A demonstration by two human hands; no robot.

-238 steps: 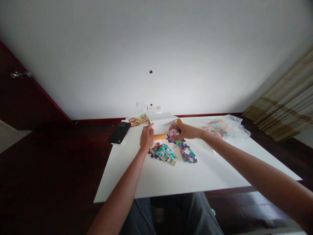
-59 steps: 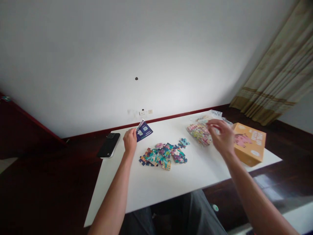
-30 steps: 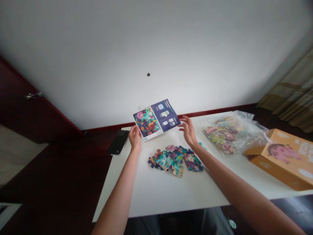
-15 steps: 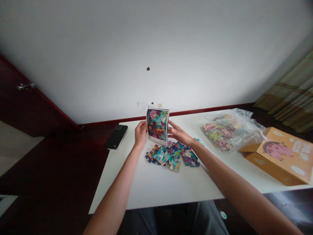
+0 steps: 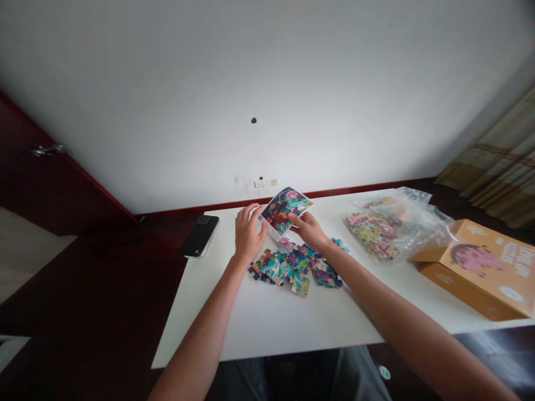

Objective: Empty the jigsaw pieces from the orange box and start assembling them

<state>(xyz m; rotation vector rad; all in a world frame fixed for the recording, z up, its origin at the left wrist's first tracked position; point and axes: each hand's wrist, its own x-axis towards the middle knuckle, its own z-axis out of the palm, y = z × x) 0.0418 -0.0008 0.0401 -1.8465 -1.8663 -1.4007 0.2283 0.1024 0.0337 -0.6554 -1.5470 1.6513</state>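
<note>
A colourful picture card (image 5: 281,210) with a white border is held tilted above the table. My right hand (image 5: 309,229) grips it at its right side, thumb on the printed face and fingers behind. My left hand (image 5: 249,231) is by the card's left edge, with fingers apart and curved; whether a fingertip touches the card is hard to see. Under the card and between my forearms lies a pile of loose jigsaw pieces (image 5: 288,266) in teal, purple and orange.
On the white table (image 5: 301,328), a black phone (image 5: 200,236) lies at the left edge. To the right are a clear plastic bag of puzzle pieces (image 5: 380,225) and an orange box (image 5: 480,267) with a pink character. A wall with sockets (image 5: 266,182) stands behind.
The card has gone from upright to turned and leaning, shifting slightly right. My right hand has taken hold of it, while the left has loosened its grip and opened.
</note>
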